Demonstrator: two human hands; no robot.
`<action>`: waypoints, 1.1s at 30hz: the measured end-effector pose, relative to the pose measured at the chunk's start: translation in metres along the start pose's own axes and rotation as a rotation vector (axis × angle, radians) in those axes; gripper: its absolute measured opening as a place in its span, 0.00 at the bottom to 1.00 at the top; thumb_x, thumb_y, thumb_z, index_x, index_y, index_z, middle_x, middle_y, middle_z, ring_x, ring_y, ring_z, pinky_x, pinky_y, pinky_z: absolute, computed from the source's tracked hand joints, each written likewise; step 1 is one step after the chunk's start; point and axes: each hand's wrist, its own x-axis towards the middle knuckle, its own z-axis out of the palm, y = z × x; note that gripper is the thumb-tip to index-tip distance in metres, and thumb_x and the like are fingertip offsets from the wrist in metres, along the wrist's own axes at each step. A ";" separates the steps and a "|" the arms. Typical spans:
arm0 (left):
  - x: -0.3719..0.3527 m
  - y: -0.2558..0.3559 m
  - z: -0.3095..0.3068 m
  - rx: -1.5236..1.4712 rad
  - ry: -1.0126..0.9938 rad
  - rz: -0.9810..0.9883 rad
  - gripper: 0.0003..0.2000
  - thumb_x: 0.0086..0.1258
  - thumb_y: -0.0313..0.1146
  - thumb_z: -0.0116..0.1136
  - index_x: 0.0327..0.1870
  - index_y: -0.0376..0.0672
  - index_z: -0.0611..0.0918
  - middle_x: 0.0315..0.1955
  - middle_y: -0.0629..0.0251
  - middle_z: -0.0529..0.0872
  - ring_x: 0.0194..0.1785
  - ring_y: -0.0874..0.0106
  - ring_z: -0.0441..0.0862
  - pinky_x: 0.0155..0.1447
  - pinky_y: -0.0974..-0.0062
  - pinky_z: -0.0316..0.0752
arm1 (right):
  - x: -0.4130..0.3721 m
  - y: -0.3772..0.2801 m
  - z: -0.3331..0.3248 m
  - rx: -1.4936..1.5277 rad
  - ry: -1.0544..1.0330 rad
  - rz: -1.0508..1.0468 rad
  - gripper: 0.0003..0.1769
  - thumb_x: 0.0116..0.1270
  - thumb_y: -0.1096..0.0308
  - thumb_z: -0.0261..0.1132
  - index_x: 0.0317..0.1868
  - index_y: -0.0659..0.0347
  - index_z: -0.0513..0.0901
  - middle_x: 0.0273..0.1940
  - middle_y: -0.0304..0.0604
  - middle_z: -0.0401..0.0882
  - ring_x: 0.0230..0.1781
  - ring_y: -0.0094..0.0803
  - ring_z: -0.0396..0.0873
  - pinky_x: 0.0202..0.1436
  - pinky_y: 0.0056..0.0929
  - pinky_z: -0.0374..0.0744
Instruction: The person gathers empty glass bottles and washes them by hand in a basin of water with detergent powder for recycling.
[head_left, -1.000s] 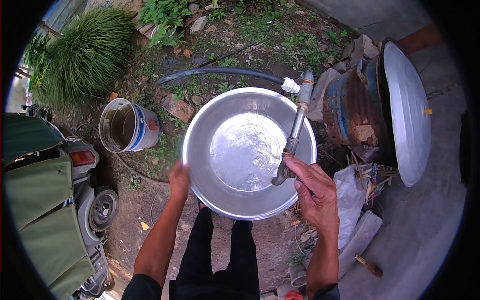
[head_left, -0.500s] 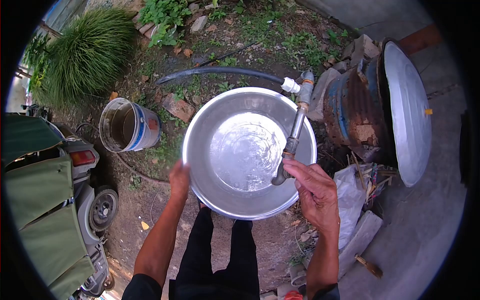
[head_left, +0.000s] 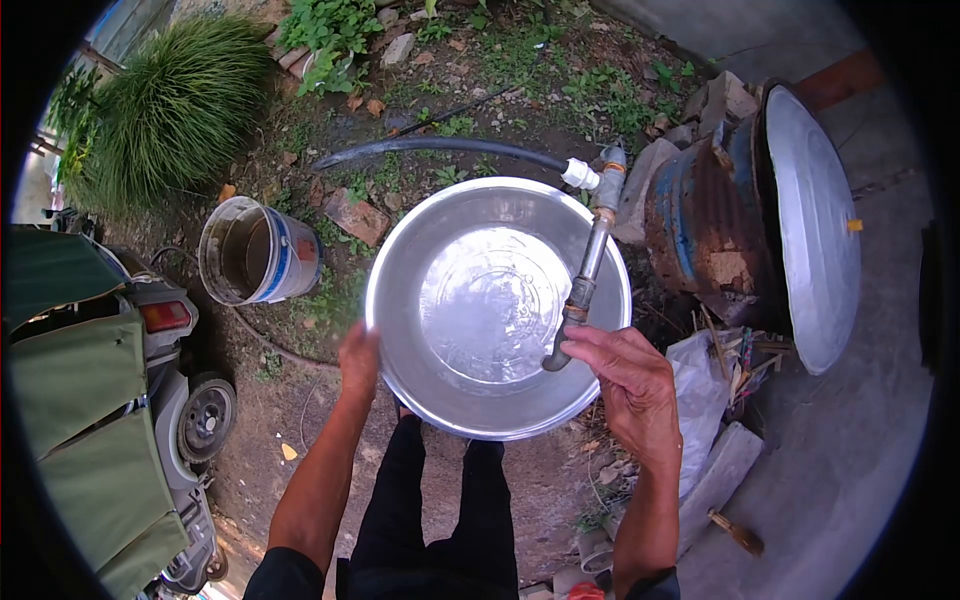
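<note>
A wide, shiny metal basin (head_left: 398,375) sits below me, with what looks like shallow, rippled water in its bottom. On its left rim is my left hand (head_left: 358,362), closed at the edge, its fingertips blurred. A metal water tap (head_left: 578,300) on a pipe reaches over the basin's right side, its curved spout pointing inward. My right hand (head_left: 632,378) pinches the tap near its lower end, thumb and forefinger together; the part between them is mostly covered. A black hose (head_left: 450,145) joins the upper pipe through a white fitting (head_left: 580,174).
A white bucket (head_left: 292,255) stands left of the basin. Further left is a vehicle with a green cover (head_left: 85,390) and a wheel (head_left: 207,417). At right, a rusty drum (head_left: 700,215) carries a round metal lid (head_left: 822,230). A brush (head_left: 738,532) lies on the concrete.
The fingers of my right hand have shifted slightly down and left at the tap. Ripples in the basin look softer. My left hand stays at the rim.
</note>
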 end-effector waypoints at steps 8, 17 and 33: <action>0.002 -0.007 -0.002 -0.040 -0.016 0.014 0.13 0.73 0.27 0.56 0.55 0.35 0.80 0.43 0.64 0.86 0.42 0.76 0.81 0.50 0.76 0.76 | 0.001 0.003 0.000 -0.006 -0.005 -0.016 0.33 0.45 0.93 0.58 0.49 0.53 0.89 0.50 0.43 0.87 0.38 0.36 0.81 0.46 0.31 0.80; 0.003 -0.008 -0.001 -0.059 0.003 -0.004 0.13 0.72 0.26 0.57 0.55 0.35 0.80 0.43 0.64 0.86 0.42 0.76 0.81 0.50 0.76 0.76 | -0.001 0.006 0.002 0.024 -0.010 0.000 0.29 0.47 0.92 0.59 0.45 0.53 0.90 0.51 0.44 0.86 0.38 0.35 0.81 0.46 0.30 0.80; 0.002 -0.006 -0.001 -0.068 -0.007 0.014 0.12 0.72 0.26 0.58 0.54 0.36 0.81 0.42 0.65 0.87 0.42 0.76 0.82 0.50 0.76 0.76 | -0.002 0.003 0.005 0.008 0.028 0.015 0.27 0.53 0.90 0.61 0.47 0.50 0.90 0.56 0.46 0.83 0.37 0.34 0.80 0.44 0.30 0.79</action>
